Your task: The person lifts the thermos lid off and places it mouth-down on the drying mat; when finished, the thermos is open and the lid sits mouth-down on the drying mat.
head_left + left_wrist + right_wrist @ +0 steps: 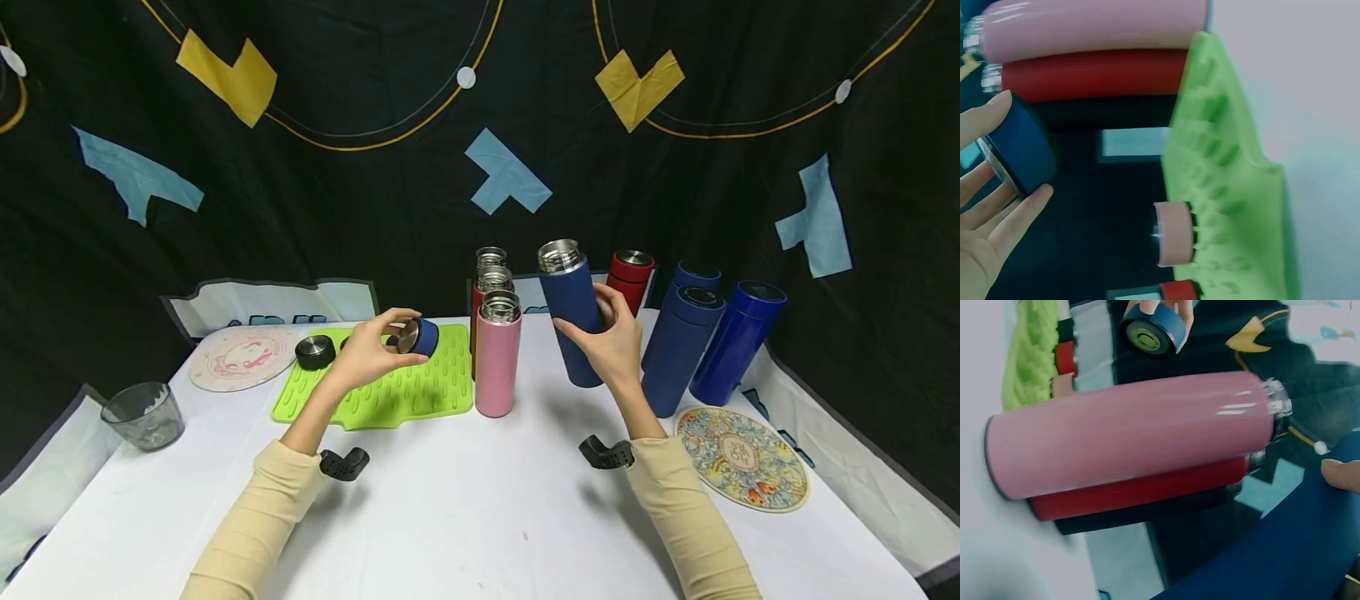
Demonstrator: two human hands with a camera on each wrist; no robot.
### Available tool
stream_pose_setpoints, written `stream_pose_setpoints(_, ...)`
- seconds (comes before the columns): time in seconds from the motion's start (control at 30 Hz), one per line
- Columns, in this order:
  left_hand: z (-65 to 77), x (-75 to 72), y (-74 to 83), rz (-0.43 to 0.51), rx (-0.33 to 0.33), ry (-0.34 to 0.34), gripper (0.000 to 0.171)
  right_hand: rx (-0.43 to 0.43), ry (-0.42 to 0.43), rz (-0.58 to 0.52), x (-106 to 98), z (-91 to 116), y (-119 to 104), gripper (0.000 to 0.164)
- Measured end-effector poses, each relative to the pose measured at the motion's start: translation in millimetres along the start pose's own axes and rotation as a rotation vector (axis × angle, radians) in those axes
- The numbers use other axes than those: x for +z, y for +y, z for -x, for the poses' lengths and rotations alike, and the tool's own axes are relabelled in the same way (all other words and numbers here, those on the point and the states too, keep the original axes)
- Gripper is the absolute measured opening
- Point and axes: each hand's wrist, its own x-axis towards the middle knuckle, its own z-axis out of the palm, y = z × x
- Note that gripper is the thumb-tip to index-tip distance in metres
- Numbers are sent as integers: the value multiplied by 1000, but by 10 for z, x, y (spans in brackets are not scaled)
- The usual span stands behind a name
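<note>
My left hand pinches a blue bottle lid between thumb and fingers, above a green ridged mat. In my right hand is a blue thermos bottle, uncapped, its steel neck uppermost and leaning left. The lid's round underside ring shows in the right wrist view. Between the hands stands an uncapped pink bottle, with an uncapped red bottle and a dark bottle lined up behind it. On the mat sit a pink lid, a red lid and a black lid.
Capped blue bottles and a capped red bottle stand at the right. A patterned round mat lies in front of them. At the left are a pale round mat and a tilted grey glass.
</note>
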Motion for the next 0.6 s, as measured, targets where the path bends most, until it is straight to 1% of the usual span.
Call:
stream_pose_setpoints(0.17, -103, 104, -129, -76, 7, -9, 65, 69, 27, -30, 32, 13, 113, 69)
stream_pose_setpoints(0.33, -226, 189, -201, -123, 32, -30, 65, 165, 50, -80, 82, 7, 197, 72)
stream_pose_setpoints(0.5, -346, 276, -270, -135, 33, -54, 66, 241, 67, -130, 159, -7, 301, 71)
stream_pose_setpoints(0.6, -408, 331, -312, -129, 14, -51, 65, 261, 67, -145, 220, -12, 361, 70)
